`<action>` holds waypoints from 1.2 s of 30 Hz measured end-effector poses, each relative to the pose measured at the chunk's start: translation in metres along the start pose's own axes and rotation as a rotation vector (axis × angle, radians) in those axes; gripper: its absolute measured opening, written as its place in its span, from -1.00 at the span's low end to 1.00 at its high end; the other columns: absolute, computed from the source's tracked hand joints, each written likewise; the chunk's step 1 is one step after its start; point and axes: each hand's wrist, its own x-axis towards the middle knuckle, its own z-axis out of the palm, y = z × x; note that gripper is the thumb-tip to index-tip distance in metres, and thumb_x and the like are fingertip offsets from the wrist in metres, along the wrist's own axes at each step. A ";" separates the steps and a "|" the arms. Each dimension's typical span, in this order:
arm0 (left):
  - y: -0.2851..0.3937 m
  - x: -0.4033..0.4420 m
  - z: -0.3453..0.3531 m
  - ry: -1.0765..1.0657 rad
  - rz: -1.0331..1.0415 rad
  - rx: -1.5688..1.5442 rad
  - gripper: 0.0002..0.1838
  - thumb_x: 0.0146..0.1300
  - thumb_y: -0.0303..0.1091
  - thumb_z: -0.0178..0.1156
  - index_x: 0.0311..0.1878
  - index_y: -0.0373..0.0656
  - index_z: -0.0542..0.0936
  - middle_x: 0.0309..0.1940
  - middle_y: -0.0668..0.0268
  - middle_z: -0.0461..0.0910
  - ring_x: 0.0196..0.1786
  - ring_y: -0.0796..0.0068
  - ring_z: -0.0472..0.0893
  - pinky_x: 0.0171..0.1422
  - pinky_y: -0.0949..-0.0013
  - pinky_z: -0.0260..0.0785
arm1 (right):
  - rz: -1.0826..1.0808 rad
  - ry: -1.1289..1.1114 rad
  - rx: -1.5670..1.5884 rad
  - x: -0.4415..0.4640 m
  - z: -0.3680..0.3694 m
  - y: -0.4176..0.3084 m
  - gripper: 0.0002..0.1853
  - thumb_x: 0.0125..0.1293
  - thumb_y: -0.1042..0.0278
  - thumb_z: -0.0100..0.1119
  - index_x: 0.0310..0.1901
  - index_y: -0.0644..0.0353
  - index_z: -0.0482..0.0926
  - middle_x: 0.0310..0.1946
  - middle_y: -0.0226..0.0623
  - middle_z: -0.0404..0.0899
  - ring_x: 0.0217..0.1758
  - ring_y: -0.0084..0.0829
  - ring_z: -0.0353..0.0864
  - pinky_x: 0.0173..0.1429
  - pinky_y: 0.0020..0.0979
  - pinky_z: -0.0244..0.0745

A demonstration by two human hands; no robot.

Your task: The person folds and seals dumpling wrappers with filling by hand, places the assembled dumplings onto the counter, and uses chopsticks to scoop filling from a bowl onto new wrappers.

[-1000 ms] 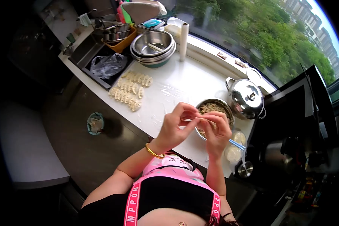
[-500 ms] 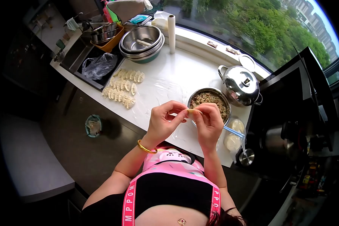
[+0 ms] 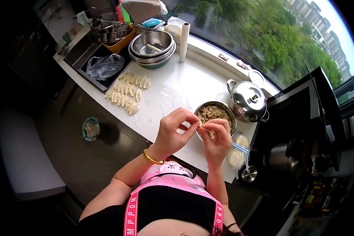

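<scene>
My left hand (image 3: 174, 131) and my right hand (image 3: 217, 142) meet at the fingertips, pinching a small pale dumpling (image 3: 201, 124) between them; most of it is hidden by the fingers. Just beyond my right hand is a metal bowl of chopped filling (image 3: 214, 113), partly covered by that hand. Rows of folded dumplings (image 3: 126, 91) lie on the white counter (image 3: 167, 84) to the left. Blue chopsticks (image 3: 240, 148) stick out beside the bowl, next to pale round wrappers or dough in clear plastic (image 3: 236, 157).
A lidded steel pot (image 3: 248, 101) stands behind the filling bowl. Nested metal bowls (image 3: 151, 47) and an upright white roll (image 3: 184, 42) are at the back. A plastic bag (image 3: 105, 67) lies over the sink at left. The dark stove is at right.
The view has shifted slightly. My hands stay together at the fingertips, and less of the pale dumpling shows between them than half a second ago.
</scene>
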 end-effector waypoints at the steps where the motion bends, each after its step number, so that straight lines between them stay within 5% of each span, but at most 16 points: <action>1: 0.001 -0.001 0.000 -0.006 0.025 0.004 -0.90 0.14 -0.61 0.28 -0.27 -0.22 0.63 -0.31 0.29 0.63 -0.27 0.48 0.68 -0.32 0.48 0.61 | 0.009 0.002 0.018 -0.001 0.000 0.000 -0.81 0.04 0.65 0.43 -0.30 0.26 0.64 -0.32 -0.29 0.52 -0.28 -0.46 0.54 -0.21 -0.50 0.45; 9: 0.003 -0.008 -0.007 -0.090 0.125 0.001 -0.83 0.15 -0.69 0.27 -0.20 -0.28 0.64 -0.22 0.22 0.64 -0.22 0.48 0.69 -0.26 0.50 0.65 | 0.240 0.047 0.261 -0.003 0.004 -0.015 -0.82 0.12 0.67 0.37 -0.22 0.31 0.64 -0.23 -0.32 0.48 -0.20 -0.52 0.52 -0.11 -0.55 0.46; 21: 0.000 -0.018 -0.007 0.020 0.019 -0.105 -0.76 0.23 -0.55 0.29 -0.05 -0.23 0.54 -0.28 0.27 0.68 -0.18 0.48 0.72 -0.20 0.47 0.64 | 0.055 -0.035 0.001 -0.004 0.005 -0.012 -0.86 0.14 0.62 0.36 -0.26 0.28 0.63 -0.28 -0.25 0.56 -0.23 -0.42 0.57 -0.17 -0.48 0.49; 36: 0.006 -0.020 -0.019 0.037 0.024 -0.056 -0.82 0.23 -0.55 0.28 -0.10 -0.23 0.57 -0.25 0.29 0.69 -0.17 0.46 0.73 -0.20 0.44 0.65 | 0.030 -0.032 -0.030 -0.011 0.010 -0.010 -0.90 0.24 0.67 0.23 -0.23 0.36 0.54 -0.18 -0.30 0.48 -0.18 -0.57 0.52 -0.09 -0.62 0.44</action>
